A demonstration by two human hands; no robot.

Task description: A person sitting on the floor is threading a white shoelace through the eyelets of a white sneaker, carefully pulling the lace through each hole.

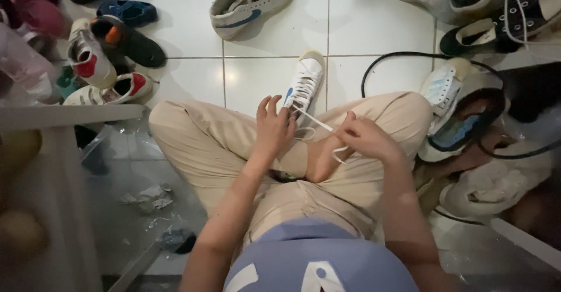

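A white high-top sneaker (304,84) with a smooth leather-like upper, a blue side mark and a pale rubber toe is sitting on the person's foot, toe pointing away over the glossy white floor tiles (380,29), between the 2 bent knees of soft beige trousers (198,146). A flat white lace (312,118) is running taut from the shoe's eyelets toward the right. The left hand (273,127) is resting on the shoe's ankle collar, its fingers loosely spread and curving over the tongue, gripping the upper lightly. The right hand (365,137) is closing narrowly, pinching the lace end between thumb and fingers, with a slack loop hanging below it. Farther out, a matching white sneaker (251,6) is lying on its side on the tiles, a thin black cable (380,61) is curving across the floor, and a pile of mixed shoes (102,58), red, white and black, is crowding the left edge.
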